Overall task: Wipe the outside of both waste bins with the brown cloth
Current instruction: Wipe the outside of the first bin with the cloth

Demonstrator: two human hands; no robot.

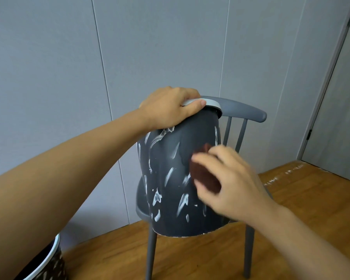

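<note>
Brown cloth against smeared bin

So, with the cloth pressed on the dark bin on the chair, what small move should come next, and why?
Probably slide the brown cloth, which the right hand presses on the dark bin, leftward and down over the white streaks. Many streaks remain there, while the left hand grips the pale rim and steadies the bin on the grey chair.
</note>
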